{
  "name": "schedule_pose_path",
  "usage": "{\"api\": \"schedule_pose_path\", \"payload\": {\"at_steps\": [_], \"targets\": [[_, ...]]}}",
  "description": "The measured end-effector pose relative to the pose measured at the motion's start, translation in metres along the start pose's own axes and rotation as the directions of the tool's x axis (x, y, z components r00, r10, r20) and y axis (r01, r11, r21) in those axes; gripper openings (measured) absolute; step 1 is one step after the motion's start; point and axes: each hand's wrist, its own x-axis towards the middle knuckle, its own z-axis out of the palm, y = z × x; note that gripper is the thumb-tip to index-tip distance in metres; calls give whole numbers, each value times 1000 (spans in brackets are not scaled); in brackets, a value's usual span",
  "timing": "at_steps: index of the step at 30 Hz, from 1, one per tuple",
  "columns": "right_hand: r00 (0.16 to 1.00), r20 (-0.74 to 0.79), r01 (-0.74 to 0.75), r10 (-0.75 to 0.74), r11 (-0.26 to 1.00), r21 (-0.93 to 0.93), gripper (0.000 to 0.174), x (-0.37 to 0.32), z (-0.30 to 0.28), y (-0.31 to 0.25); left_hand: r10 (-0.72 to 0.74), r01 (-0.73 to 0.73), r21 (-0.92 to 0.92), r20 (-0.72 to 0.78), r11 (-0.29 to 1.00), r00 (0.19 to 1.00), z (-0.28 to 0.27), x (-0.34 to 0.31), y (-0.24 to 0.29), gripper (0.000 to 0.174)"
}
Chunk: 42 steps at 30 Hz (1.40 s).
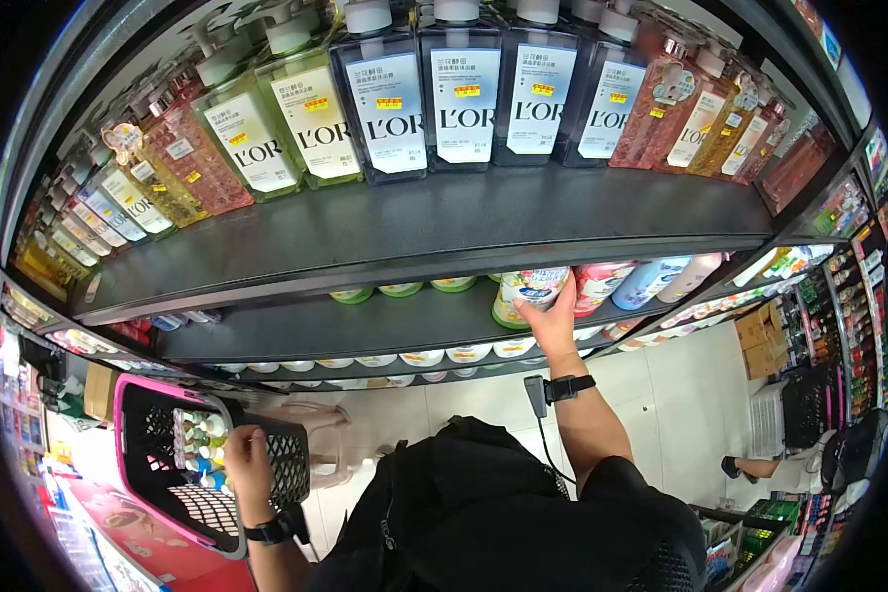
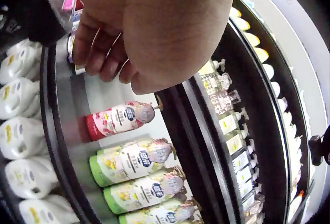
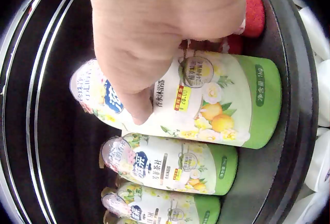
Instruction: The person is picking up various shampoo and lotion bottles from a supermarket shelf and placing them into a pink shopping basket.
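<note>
My right hand (image 1: pixel 553 321) grips a white bottle with a green base (image 1: pixel 523 293) at the front of the lower shelf. In the right wrist view the thumb of the hand (image 3: pixel 165 23) lies across the label of this bottle (image 3: pixel 206 100), which shows yellow fruit and flowers; the other fingers are hidden behind the hand. My left hand (image 1: pixel 250 464) hangs beside the shopping basket, its fingers loosely curled and nothing seen in them. The left wrist view shows that hand (image 2: pixel 165 28) with bent fingers, in front of the shelves.
Similar green-based bottles (image 3: pixel 172 165) line the shelf beside the gripped one. A red bottle (image 1: pixel 602 284) stands on its other side. Above, large pump bottles (image 1: pixel 380 109) fill the upper shelf (image 1: pixel 424 222). A pink-rimmed basket (image 1: pixel 120 434) holding several bottles is at left; cardboard boxes (image 1: pixel 760 340) stand at right.
</note>
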Motion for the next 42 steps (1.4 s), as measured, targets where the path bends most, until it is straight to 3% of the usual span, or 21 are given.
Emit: {"api": "schedule_pose_path", "payload": {"at_steps": [4, 6, 8, 10, 14, 15, 18, 20, 22, 23, 24, 27, 30, 32, 35, 38, 40, 42], "targets": [[1000, 19, 6, -5, 998, -61, 104, -2, 0, -6, -32, 40, -76, 102, 996, 994, 31, -8, 38, 9], [996, 81, 23, -32, 994, 102, 101, 1, 6, 13, -59, 89, -177, 171, 980, 984, 42, -14, 55, 8], [993, 93, 63, -75, 991, 122, 96, 2, 7, 16, -79, 111, -124, 240, 986, 968, 45, -18, 64, 10], [989, 99, 91, -110, 980, 179, 92, 4, 8, 13, 16, 0, -60, 258, 998, 966, 46, -18, 74, 10], [988, 136, -108, 71, 950, 293, 76, 2, 7, -5, 20, 3, -89, 257, 996, 966, 48, -21, 71, 12], [991, 126, -76, 49, 971, 225, 74, 3, 8, -2, 22, -4, -70, 264, 998, 964, 48, -20, 70, 12], [982, 182, -93, 47, 963, 251, 73, 3, 2, -13, 66, -65, -15, 279, 998, 958, 44, -20, 83, 15], [954, 292, -215, 73, 844, 491, 71, -7, 2, -13, 113, -105, -41, 281, 994, 953, 42, -21, 90, 16], [922, 382, -266, 63, 821, 505, 72, -25, 2, -21, 114, -108, -35, 315, 993, 942, 39, -21, 100, 17], [899, 432, -268, 70, 868, 418, 74, -35, 1, -29, 108, -95, -55, 326, 994, 939, 40, -23, 105, 17], [862, 504, -289, 53, 868, 404, 75, -45, 5, -26, 99, -79, -73, 333, 994, 938, 38, -23, 109, 17], [733, 680, -125, -10, 981, 149, 79, -70, 17, -48, 155, -137, -71, 403, 988, 902, 39, -21, 99, 18], [558, 826, 14, -76, 997, 82, 83, -83, 31, -91, 181, -121, -160, 453, 980, 873, 32, -19, 111, 23], [476, 876, 12, -79, 996, 83, 85, -91, 45, -107, 186, -51, -326, 398, 944, 899, 29, -24, 114, 37], [389, 913, 109, -125, 990, 89, 88, -100, 67, -126, 367, -264, -362, 252, 894, 895, 16, -24, 124, 63], [235, 936, 265, -261, 944, 196, 88, -107, 92, -140, 453, -438, -120, 186, 891, 872, -3, -27, 133, 53], [125, 940, 335, -319, 905, 262, 86, -113, 107, -151, 303, -286, -102, 380, 953, 874, -19, -33, 130, 45], [12, 936, 382, -351, 867, 320, 84, -118, 120, -167, 355, -343, -99, 345, 934, 869, -34, -39, 120, 42]]}}
